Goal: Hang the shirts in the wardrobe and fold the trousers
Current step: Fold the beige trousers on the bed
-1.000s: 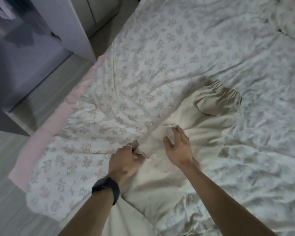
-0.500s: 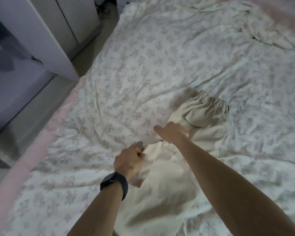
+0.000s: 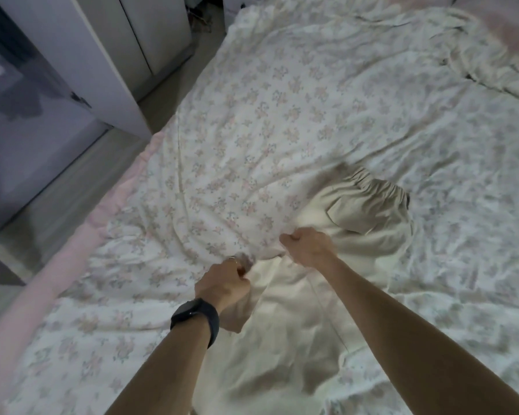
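Note:
Cream trousers lie on the floral bed sheet, with the elastic waistband and a back pocket at the far end and the legs running toward me. My left hand, with a black watch on its wrist, grips the trousers' left edge. My right hand has its fingers curled on the same edge a little further up, below the pocket. Another pale garment lies crumpled at the bed's far right.
A white wardrobe stands left of the bed, its open door showing a dark interior. A narrow strip of floor runs between it and the bed's pink edge.
My right hand went from lying flat on the trousers to curling on their left edge, further up. The view has shifted toward the head of the bed.

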The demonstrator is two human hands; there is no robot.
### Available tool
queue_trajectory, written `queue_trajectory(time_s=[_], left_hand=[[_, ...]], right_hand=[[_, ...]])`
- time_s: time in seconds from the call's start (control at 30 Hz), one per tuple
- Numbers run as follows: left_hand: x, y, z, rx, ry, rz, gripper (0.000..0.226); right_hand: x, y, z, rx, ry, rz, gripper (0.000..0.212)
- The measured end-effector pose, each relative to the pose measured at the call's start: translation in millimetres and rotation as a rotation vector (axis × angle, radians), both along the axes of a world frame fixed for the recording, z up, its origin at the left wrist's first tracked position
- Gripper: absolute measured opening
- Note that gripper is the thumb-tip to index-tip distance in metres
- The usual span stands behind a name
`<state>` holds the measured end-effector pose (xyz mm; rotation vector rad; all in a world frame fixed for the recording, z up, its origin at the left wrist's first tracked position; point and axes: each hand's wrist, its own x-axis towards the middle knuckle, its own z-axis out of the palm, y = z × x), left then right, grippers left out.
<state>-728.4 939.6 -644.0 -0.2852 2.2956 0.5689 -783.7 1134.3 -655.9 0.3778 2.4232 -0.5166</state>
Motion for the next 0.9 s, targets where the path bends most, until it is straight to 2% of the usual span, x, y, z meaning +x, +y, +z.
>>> queue_trajectory(time_s=[0.07,0.1,0.13,0.23,0.3,0.37,0.47,0.53,0.57,0.67,0.73,0.8,0.9], left_hand=[[-14.3,6.0,-1.6,0.182,-0.007,0.086,0.021],[-21.3,9.1,-1.2,0.266,0.006,0.116,0.009],[-33.7,17.4,-0.9,0.316,0.031,0.103,0.007],[-59.9,39.9,-3.9,0.383,0.055,0.039,0.017],[-73.4,58.5,-9.9,0.399,0.064,-0.001,0.021],[-81.4,73.7,-13.6,0.406,0.117,-0.013,0.022],[-91.1,96.0,-14.2,0.378,0.163,-0.077,0.019],[-95.5,106.0,-17.6,0.321,0.158,-0.115,0.044],[-97.3,107.6,-20.3,0.317,0.158,-0.085,0.047],[-100.6,113.4,-29.4,0.322,0.155,0.051,0.027],[-102.8,121.2,-33.1,0.192,0.209,-0.028,0.018],[-101.0,126.5,-35.6,0.074,0.294,-0.108,0.025],[-86.8,127.5,-32.3,0.08,0.299,-0.148,0.049]], right_hand=[[-11.7,16.4,0.6,-0.049,0.036,-0.093,0.058],[-18.4,24.9,2.7,-0.038,0.078,-0.116,0.056],[-28.0,37.5,5.0,-0.008,0.132,-0.155,0.05],[-45.6,72.6,5.0,0.075,0.337,-0.332,0.035],[-50.2,98.0,-0.2,0.213,0.473,-0.449,0.049],[-44.8,121.4,-6.3,0.316,0.52,-0.641,0.061],[-30.2,160.1,-23.3,0.221,0.324,-0.997,0.084],[-17.4,179.0,-34.9,0.095,0.18,-1.013,0.098],[-13.3,186.3,-38.7,0.049,0.177,-0.983,0.095],[-8.0,203.6,-39.3,0.01,0.326,-1.027,0.071],[-8.4,209.5,-39.0,-0.029,0.346,-1.051,0.067],[-8.6,205.7,-38.8,-0.113,0.323,-1.05,0.074],[12.6,190.0,-33.1,-0.221,0.356,-1.028,0.086]])
